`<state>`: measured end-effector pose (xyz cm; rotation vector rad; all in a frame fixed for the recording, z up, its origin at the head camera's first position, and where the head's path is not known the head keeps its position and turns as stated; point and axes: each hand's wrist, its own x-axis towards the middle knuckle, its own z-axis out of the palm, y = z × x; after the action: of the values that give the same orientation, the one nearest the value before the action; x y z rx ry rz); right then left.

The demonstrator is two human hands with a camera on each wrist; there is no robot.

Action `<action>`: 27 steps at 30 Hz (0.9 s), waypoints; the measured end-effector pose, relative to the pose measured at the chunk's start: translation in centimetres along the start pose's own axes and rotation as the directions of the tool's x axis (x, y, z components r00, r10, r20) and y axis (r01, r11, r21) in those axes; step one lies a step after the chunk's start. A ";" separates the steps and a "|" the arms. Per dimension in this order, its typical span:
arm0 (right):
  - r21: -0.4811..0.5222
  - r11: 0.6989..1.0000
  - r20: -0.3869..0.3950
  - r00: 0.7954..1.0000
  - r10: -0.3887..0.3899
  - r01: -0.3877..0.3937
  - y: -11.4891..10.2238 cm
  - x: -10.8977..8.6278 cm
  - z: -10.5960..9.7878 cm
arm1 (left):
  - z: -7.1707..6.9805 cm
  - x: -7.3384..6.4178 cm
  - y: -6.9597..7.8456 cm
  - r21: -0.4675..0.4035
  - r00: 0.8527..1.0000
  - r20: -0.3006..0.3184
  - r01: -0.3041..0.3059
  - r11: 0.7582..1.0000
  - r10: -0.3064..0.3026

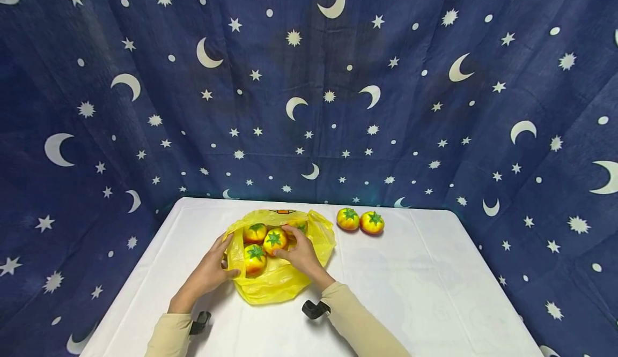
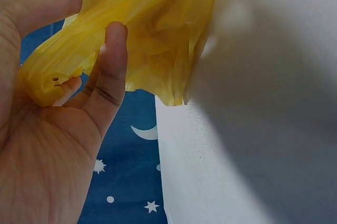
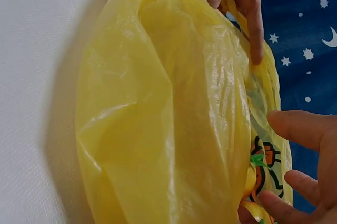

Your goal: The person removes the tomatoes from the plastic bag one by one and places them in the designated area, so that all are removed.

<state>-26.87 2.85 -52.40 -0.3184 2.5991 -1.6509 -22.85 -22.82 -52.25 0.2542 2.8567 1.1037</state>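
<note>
A yellow plastic bag lies on its side, mouth facing up and back, with several yellow-red tomatoes with green star-shaped tops inside. My left hand grips the bag's left rim; bunched plastic passes between thumb and fingers in the left wrist view. Over the bag's mouth, my right hand has its thumb and fingers spread beside the middle tomato. The right wrist view shows these fingers apart, with nothing visible between them. Another tomato sits in front, one behind, and one is partly hidden.
Two more tomatoes, one left and one right, stand side by side behind and right of the bag. A white cloth covers the table. Behind it hangs a dark blue curtain with moons and stars.
</note>
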 end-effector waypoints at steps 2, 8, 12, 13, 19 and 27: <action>-0.016 1.000 -0.003 1.000 0.020 -0.020 -0.1 0.1 0.2 | 0.0 0.0 0.0 -0.002 1.000 0.002 0.003 1.000 -0.003; -0.070 0.996 0.015 0.999 0.048 -0.047 -0.2 0.6 0.7 | 0.0 0.1 -0.1 0.001 1.000 0.004 0.009 1.000 -0.009; -0.095 0.994 0.019 0.998 0.053 -0.051 -0.2 0.8 1.1 | 0.0 0.1 -0.1 0.001 1.000 0.002 0.012 1.000 -0.012; -0.100 0.994 0.017 0.999 0.051 -0.049 -0.2 0.8 1.2 | 0.0 0.1 -0.1 0.002 1.000 0.002 0.010 1.000 -0.010; -0.116 0.993 -0.017 0.999 0.034 -0.036 0.3 1.0 1.8 | 0.0 0.0 -0.1 -0.001 1.000 0.003 0.006 1.000 -0.006; -0.124 0.989 -0.044 0.996 0.075 -0.080 0.5 1.1 2.7 | 0.0 -0.1 0.0 -0.002 1.000 0.007 0.016 1.000 -0.016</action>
<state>-27.67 0.43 -53.92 -0.1887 2.7134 -1.4877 -22.71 -22.88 -52.22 0.2335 2.8462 1.1007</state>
